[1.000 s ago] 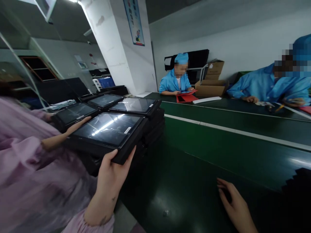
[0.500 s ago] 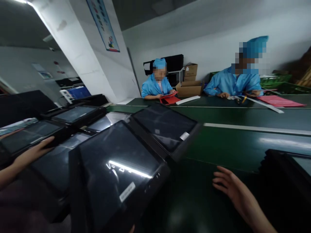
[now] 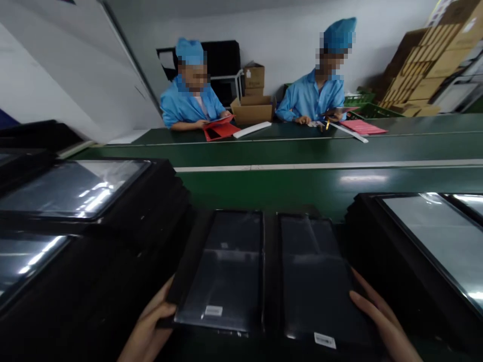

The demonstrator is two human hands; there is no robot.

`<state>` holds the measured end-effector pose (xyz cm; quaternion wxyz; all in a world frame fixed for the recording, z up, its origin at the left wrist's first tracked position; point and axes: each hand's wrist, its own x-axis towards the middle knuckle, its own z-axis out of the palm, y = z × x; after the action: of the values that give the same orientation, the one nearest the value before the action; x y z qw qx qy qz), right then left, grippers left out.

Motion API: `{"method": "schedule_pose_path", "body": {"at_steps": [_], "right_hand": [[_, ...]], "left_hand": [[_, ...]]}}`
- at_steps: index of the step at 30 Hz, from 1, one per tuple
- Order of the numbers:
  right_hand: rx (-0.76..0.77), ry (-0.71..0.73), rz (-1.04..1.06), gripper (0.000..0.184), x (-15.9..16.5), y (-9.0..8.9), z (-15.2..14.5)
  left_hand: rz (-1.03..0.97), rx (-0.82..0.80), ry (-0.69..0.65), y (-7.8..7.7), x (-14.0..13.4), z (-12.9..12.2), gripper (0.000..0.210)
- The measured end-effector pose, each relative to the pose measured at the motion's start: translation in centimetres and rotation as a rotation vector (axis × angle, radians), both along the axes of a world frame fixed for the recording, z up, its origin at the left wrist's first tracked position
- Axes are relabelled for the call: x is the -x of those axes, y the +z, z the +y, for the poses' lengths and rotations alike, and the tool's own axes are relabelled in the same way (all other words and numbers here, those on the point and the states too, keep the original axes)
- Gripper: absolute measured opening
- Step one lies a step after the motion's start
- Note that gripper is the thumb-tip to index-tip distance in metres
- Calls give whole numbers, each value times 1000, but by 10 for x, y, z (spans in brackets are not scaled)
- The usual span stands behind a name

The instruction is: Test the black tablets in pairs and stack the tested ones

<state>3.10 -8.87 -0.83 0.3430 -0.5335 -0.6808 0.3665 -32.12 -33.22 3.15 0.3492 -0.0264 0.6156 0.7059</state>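
Note:
Between my hands is a black tray (image 3: 270,286) bearing two dark, glossy tablet-like screens side by side. The left screen (image 3: 228,271) and the right screen (image 3: 311,276) each carry a small white label near the lower edge. My left hand (image 3: 153,319) grips the tray's left edge, thumb on top and its other fingers mostly hidden. At the opposite edge, my right hand (image 3: 377,311) is closed on the tray's side, with some fingers out of sight. The tray lies nearly level, low in front of me; its underside is hidden.
Stacked black trays with screens (image 3: 166,211) rise on the left, and another stack (image 3: 372,226) stands on the right. Beyond runs a green bench (image 3: 264,186). Across it sit two people in blue, with red sheets (image 3: 364,126), white strips and an open carton (image 3: 252,110).
The tray has swung from a tilt at the left to nearly level in front of me. My right hand, open and apart before, now grips its right edge. The view has turned right.

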Motion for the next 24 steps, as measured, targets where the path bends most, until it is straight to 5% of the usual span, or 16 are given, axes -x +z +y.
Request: {"method": "schedule_pose_path", "body": {"at_steps": [6,10,13,16,24], "right_hand": [[-288,69,-280,57,1,20,5],[-168,55,-230,67,31,22,40],[-152,41,-197,67,55,13,60],[-147,1,-160,70,65,4,65],[-91,-141,-71,73,65,-3,55]], "left_hand": [[798,193,-280,12,37,55,46],[1308,465,-709,10,28,140,51],[1408,522,-790,1,8,205,59],[1483,558,-821,-7,-2,240,58],[1583,610,-849,-10,-5,243,68]]}}
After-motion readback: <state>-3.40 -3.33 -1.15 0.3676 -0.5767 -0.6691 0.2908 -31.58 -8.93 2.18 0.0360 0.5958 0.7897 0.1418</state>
